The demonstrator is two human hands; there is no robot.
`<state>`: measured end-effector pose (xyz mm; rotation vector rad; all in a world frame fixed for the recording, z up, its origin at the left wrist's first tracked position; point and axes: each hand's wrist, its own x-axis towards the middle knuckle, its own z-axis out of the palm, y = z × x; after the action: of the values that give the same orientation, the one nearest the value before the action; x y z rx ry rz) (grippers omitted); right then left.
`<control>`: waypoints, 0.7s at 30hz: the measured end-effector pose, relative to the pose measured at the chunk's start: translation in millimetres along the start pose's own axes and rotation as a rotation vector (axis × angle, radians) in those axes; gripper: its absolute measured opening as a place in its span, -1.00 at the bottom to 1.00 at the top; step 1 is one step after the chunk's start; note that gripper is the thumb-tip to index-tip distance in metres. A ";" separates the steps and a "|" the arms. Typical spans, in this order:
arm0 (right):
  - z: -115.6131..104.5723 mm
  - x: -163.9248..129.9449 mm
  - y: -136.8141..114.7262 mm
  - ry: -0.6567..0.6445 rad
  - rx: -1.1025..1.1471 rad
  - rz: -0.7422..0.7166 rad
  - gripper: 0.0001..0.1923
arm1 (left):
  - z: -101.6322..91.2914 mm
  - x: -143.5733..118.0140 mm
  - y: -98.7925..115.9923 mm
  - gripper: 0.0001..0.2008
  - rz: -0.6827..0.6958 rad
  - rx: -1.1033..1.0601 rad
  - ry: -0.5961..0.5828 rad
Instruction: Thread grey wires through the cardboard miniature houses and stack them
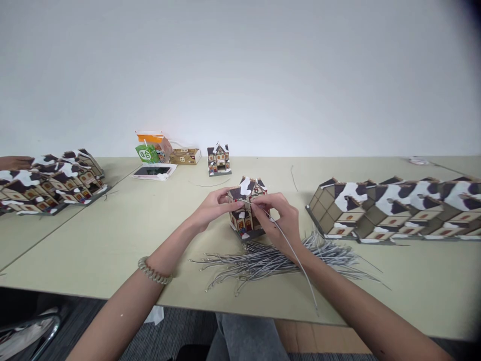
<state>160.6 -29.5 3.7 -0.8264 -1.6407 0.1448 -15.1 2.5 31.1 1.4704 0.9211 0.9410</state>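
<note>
A small model house (244,220) with a snow-patched dark roof stands on the table between my hands. My left hand (216,206) steadies its left side, thumb reaching across the front below the roof. With fingers pinched, my right hand (280,218) holds a thin grey wire (296,258) against the front of the house. The wire's long end trails down past my right wrist toward the table edge. Under and beside my right forearm lies a pile of similar grey wires (259,263). Where exactly the wire's tip meets the house is too small to tell.
More model houses stand in a row at right (387,208) and in a cluster at left (71,180), where another person's hand (15,162) rests. At the back are a single house (219,160), a long box (185,156), a phone (152,171) and snack packaging (154,145).
</note>
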 end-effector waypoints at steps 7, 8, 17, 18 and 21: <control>-0.7 0.8 -2.1 -0.005 -0.027 -0.045 -0.90 | -0.6 0.8 -1.3 -0.46 0.016 -0.004 -0.004; -0.7 0.7 -2.5 -0.006 -0.028 -0.048 -0.89 | -0.7 0.8 -1.2 -0.46 0.020 -0.004 -0.009; -0.8 0.7 -3.1 -0.019 -0.017 -0.062 -0.86 | -2.0 0.9 0.2 -0.46 0.026 0.018 -0.018; -0.9 0.9 -3.3 -0.018 -0.017 -0.061 -0.86 | -2.1 1.0 0.0 -0.46 0.025 0.019 -0.018; -1.2 1.3 -4.2 -0.015 -0.011 -0.058 -0.88 | -2.5 1.1 -0.8 -0.46 0.023 0.017 -0.017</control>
<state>159.9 -32.3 7.3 -0.7869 -1.6796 0.1012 -17.0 4.6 30.6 1.5041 0.9038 0.9382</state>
